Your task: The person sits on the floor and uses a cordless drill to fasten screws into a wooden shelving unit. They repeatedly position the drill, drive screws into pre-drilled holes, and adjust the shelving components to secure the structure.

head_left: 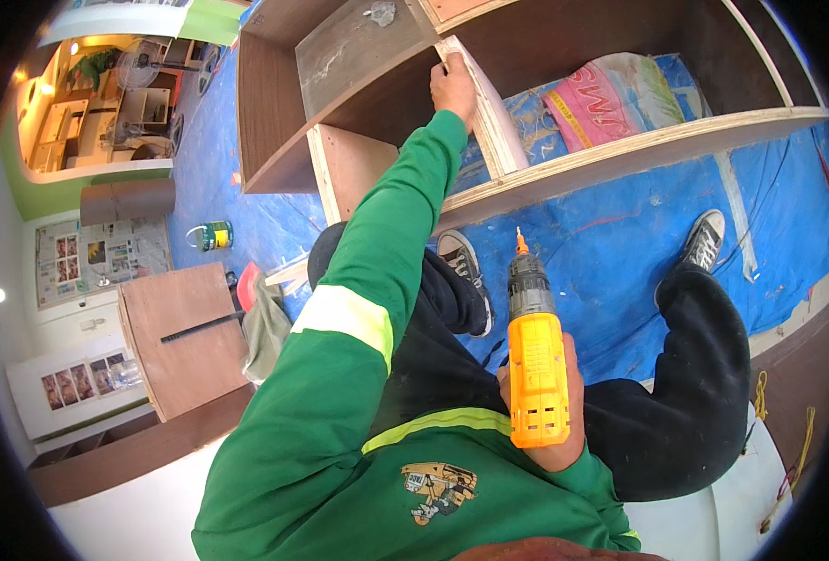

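My left hand (454, 92) reaches far forward, its fingers closed over the edge of an upright plywood divider panel (491, 122). This panel stands inside a brown open-fronted cabinet frame (611, 147) with raw plywood edges. Close to my body, my right hand (571, 411) is wrapped around the grip of a yellow and black power drill (538, 365), which partly hides the fingers. The drill's orange-tipped bit (521, 241) points forward toward the cabinet, apart from it.
Blue sheeting (611, 309) covers the floor, with a pink and green sack (611, 98) inside the frame. A green paint can (212, 236), a wooden box (180, 327) and a grey-green cloth (265, 327) are on the left. Yellow cords (802, 449) lie at right.
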`<state>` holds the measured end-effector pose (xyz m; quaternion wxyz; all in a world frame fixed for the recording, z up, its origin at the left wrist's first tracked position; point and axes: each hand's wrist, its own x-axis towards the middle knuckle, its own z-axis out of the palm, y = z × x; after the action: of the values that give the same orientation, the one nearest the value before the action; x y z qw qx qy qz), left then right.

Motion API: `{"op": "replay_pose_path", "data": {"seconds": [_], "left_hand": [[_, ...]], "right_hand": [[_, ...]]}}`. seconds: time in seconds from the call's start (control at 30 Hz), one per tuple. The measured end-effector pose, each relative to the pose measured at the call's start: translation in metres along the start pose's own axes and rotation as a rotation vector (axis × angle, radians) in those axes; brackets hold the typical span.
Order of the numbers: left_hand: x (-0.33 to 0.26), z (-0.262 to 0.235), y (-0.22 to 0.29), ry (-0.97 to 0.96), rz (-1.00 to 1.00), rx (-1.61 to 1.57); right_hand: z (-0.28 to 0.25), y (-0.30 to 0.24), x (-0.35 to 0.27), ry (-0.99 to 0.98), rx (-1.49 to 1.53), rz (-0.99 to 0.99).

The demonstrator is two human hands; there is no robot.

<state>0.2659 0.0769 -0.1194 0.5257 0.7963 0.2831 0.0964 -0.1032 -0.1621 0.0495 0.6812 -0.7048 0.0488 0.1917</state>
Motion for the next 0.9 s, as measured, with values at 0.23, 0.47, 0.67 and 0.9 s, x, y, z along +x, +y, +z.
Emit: {"op": "replay_pose_path", "data": {"seconds": [0.23,0.47,0.67,0.9], "left_hand": [[0.012,0.000,0.004,0.049,0.081,0.120],[0.023,0.016,-0.008,-0.050,0.030,-0.053],[0.004,-0.076,0.037,-0.436,-0.167,-0.085],[-0.248,-0.238,0.175,-1.109,0.662,-0.409]], "right_hand": [[0.012,-0.018,-0.008,-0.074,0.034,0.007],[0.005,0.004,-0.005,-0.041,-0.015,-0.236],[0.010,0.027,0.014,0.238,-0.036,-0.428],[0.008,0.067,0.041,0.315,-0.033,-0.353]]}}
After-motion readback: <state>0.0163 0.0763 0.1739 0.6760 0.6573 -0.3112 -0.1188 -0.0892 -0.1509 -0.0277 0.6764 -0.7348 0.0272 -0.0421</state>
